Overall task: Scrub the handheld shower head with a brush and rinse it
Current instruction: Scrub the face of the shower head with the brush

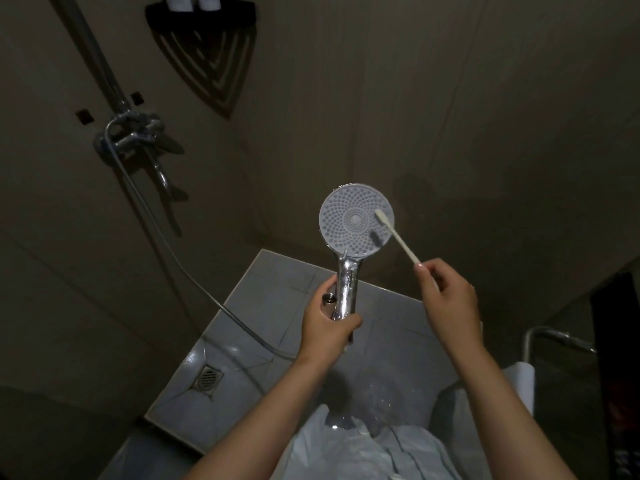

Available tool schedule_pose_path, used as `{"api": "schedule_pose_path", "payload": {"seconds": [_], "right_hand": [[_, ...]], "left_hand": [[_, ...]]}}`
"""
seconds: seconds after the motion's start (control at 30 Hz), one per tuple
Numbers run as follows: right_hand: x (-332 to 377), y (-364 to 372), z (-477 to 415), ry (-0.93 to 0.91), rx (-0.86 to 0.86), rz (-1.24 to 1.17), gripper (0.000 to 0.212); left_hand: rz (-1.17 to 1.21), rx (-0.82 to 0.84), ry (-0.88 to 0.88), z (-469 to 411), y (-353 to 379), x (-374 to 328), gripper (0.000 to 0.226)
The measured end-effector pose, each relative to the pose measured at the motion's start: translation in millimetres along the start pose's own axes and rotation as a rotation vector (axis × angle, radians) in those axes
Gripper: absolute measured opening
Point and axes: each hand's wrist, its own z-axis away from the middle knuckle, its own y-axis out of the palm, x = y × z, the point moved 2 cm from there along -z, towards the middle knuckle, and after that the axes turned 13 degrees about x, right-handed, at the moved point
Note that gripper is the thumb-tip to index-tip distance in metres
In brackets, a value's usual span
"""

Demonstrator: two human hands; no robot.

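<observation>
Chrome handle up, the shower head [356, 220] faces the camera, its round spray plate just above the left hand [327, 323], which grasps the handle. The right hand [450, 299], to the right of the shower head, pinches a white brush [398, 237] whose tip touches the plate's right side. A hose [180, 268] trails left toward the wall tap [138, 136].

Chrome shower head [356, 221], round nozzle face toward camera, handle downward, white brush [398, 237] tip touching its face

1 shower head [356, 220], 1 brush [399, 238], 2 hands [327, 325] [450, 303] — 1 floor drain [209, 378]
</observation>
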Motion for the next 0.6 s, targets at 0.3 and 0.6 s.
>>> {"api": "schedule_pose_path", "payload": {"seconds": [0.3, 0.6], "right_hand": [[-5.3, 9.2, 2.9, 0.117, 0.052, 0.206, 0.024], [-15.5, -5.9, 8.2, 0.108, 0.013, -0.045, 0.021]], "left_hand": [[0.011, -0.037, 0.025, 0.5, -6.0, -6.3, 0.073], [0.047, -0.105, 0.056, -2.6, -17.2, -13.3, 0.069]]}}
